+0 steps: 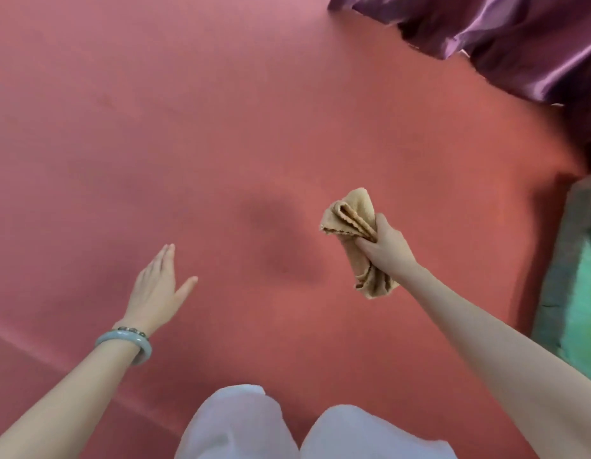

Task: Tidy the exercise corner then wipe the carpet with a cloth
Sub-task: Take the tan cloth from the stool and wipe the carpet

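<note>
Wiping is at hand; right hand (388, 245) grips bunched cloth (352, 226) above carpet (155, 127); left hand (158, 286) open, empty; next, press it down mid-frame.

A carpeted indoor room is indicated — red carpet (221, 127) covers the floor, purple curtain fabric (519, 38) hangs at the far edge, and a green mat (575, 286) lies alongside.
</note>
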Demonstrator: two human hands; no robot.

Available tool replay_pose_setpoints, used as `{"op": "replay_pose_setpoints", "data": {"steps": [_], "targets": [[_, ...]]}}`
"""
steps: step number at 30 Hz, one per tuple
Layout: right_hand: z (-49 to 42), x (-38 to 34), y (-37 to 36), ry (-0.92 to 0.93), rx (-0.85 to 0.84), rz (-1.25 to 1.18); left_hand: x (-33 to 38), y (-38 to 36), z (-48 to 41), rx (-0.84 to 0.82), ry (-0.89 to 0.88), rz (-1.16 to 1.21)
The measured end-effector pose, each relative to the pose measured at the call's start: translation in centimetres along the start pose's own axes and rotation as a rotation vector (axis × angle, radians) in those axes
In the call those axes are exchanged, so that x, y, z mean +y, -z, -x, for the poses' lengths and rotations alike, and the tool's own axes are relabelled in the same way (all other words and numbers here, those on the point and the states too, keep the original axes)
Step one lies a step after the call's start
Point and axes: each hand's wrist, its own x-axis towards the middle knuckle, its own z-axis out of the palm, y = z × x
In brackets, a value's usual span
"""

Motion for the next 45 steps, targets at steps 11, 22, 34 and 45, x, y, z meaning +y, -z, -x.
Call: {"op": "replay_pose_setpoints", "data": {"steps": [11, 22, 34, 45], "targets": [[-10.4, -1.4, -12.6, 0.122, 0.120, 0.461, -3.7, -9.7, -8.1, 0.091, 0.006, -0.059], [-1.6, -7.9, -21.7, 0.773, -0.415, 0.374, -7.6, -9.7, -11.3, 0.243, 0.115, 0.089], [-18.5, 1.5, -5.6, -0.078, 0.251, 0.281, -6.9, -10.2, -12.8, 0.079, 0.091, -0.012], [-12.8, -18.8, -23.4, 0.408, -0.074, 0.241, -6.5, -8.6, -13.0, -0.076, 0.091, -0.006]]}}
